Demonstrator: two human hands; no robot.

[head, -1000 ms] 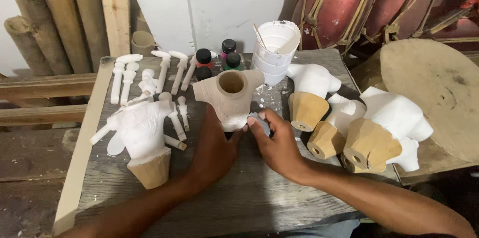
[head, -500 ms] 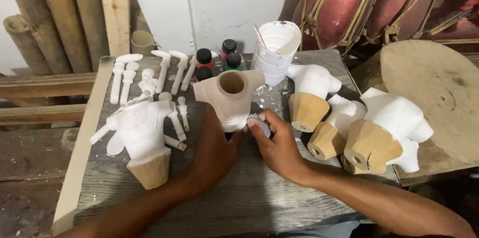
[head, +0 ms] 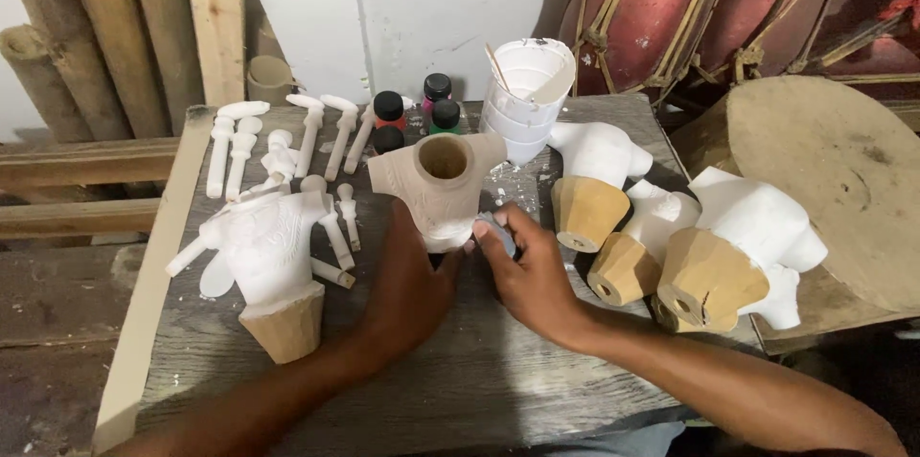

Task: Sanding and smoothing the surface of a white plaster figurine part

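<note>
A person's left hand (head: 407, 275) wrapped around the lower part of an unpainted, tan clay torso figure with a round neck hole (head: 439, 184), holding it upright at the middle of a weathered grey wooden table (head: 460, 380), while the right hand (head: 529, 270) curled its fingers around a small grey pad (head: 498, 232) pressed against the figure's lower right edge; the pad was largely hidden, so its exact make could not be told. Just to the left stood a white-coated torso figure on a bare wooden cone base (head: 273, 270), with a row of white-painted limb pieces (head: 287, 146) laid out behind it. Beyond the held figure sat a cluster of small paint bottles with black caps (head: 412, 117) and a stack of white plastic cups holding a wooden stick (head: 525, 93). To the right lay three white-coated figures on wooden cone bases (head: 671, 237), tipped on their sides and touching one another. A round wooden slab (head: 834, 170) sat at the far right, red drums (head: 700, 7) leaned behind, and bamboo poles (head: 86, 26) stood against the wall at left
</note>
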